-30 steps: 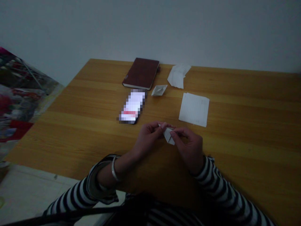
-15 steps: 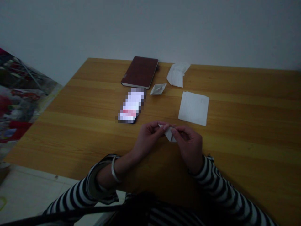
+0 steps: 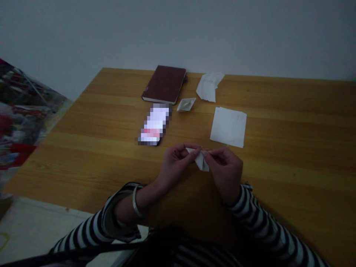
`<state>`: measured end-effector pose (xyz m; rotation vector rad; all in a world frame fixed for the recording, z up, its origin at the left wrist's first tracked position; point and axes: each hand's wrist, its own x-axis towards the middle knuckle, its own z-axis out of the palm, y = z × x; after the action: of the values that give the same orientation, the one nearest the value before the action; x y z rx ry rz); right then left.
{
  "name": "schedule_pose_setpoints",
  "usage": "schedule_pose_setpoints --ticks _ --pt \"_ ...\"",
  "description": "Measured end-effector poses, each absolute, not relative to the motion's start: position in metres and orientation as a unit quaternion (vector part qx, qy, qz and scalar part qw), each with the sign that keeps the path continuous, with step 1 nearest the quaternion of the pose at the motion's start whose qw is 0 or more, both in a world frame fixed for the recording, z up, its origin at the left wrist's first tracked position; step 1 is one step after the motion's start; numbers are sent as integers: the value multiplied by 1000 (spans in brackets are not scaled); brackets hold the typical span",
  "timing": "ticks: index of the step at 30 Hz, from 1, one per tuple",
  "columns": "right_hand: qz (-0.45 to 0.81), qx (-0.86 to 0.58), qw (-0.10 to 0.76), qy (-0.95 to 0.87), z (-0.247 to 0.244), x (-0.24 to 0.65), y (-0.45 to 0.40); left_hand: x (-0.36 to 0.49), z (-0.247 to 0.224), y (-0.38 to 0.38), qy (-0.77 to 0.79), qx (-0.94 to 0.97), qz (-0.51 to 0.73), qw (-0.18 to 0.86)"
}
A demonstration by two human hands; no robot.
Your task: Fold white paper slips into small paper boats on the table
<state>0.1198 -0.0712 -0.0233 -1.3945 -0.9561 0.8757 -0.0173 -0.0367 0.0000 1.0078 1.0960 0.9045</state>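
Note:
A small folded piece of white paper (image 3: 202, 163) is pinched between both hands above the near part of the table. My left hand (image 3: 178, 161) grips its left side, thumb in front and fingers behind. My right hand (image 3: 225, 168) pinches its upper right side between thumb and forefinger. The two thumbs almost meet, and the paper's lower point hangs down between them. Parts of its folds are covered by my fingers. Beyond my hands, a folded paper boat (image 3: 186, 105) rests on the table, and a square stack of white paper (image 3: 228, 127) lies to its right.
A brown notebook (image 3: 164, 84) lies at the back of the wooden table (image 3: 292, 148). Nearer is a phone (image 3: 154, 124) with a lit, blurred screen. Torn paper strips (image 3: 208, 87) lie near the wall. Cluttered goods (image 3: 22, 118) stand beyond the table's left edge.
My right hand has shifted slightly right and the folded paper's lower point hangs a little lower, more of it showing. Both hands keep their pinch. The view has moved very slightly.

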Motion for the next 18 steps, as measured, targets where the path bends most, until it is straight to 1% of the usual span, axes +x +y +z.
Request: schedule_pose_setpoints --ticks 7,9,11,14,16,18 --pt "411 -545 605 -409 -11 128 -67 -18 6 -38 490 456 432 605" --pt "411 -540 584 -445 -9 134 -64 -19 6 -38 490 464 432 599" --pt "408 -538 544 -498 -8 141 -62 -20 6 -38 493 474 425 593" --pt "372 -547 489 -569 -8 148 -60 -20 6 -38 489 486 413 595" --pt "357 -553 469 -589 -8 151 -58 -20 6 -38 483 486 406 604" --pt "369 -553 461 -588 -8 153 -56 -20 5 -39 482 482 402 612"
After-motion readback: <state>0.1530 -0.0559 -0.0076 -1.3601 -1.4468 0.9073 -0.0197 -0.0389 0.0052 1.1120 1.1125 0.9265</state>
